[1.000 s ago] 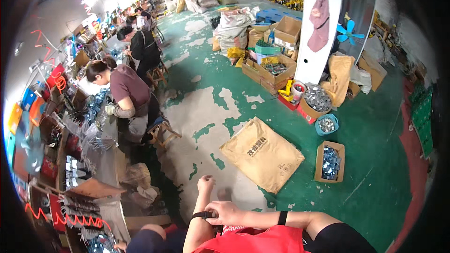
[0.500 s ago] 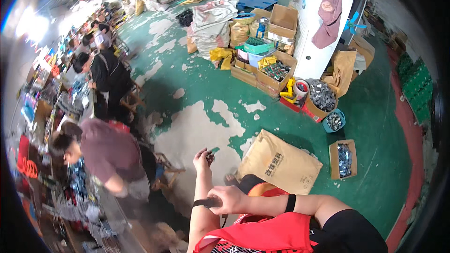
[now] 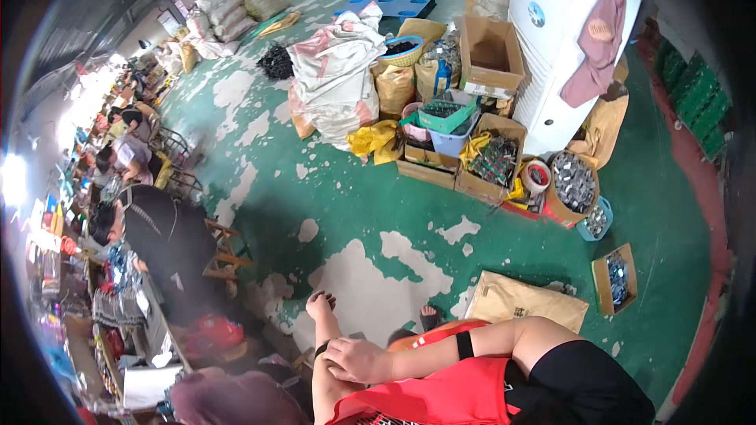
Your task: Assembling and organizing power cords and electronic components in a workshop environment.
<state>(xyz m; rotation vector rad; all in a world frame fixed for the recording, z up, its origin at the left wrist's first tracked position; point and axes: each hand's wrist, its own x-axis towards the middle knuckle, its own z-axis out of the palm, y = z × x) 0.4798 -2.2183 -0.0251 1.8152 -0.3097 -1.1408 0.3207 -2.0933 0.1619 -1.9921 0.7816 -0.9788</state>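
In the head view, the right hand [image 3: 358, 360] clasps the left forearm [image 3: 324, 393] at its black wristband [image 3: 321, 349], about ten o'clock from the right hand and six o'clock from the loosely curled left hand [image 3: 320, 304]; whether that holds anything, I cannot tell. A brown paper sack [image 3: 543, 304] lies well apart, past two o'clock.

My bare L hand [image 3: 320, 304] is out front on my outstretched L forearm [image 3: 329, 390], fingers partly curled, can't tell if gripping anything. Bare R arm [image 3: 427, 356] crosses my front w/ elbow bent; R hand [image 3: 354, 360] lies over L forearm nr the wrist, fingers bent, touching.
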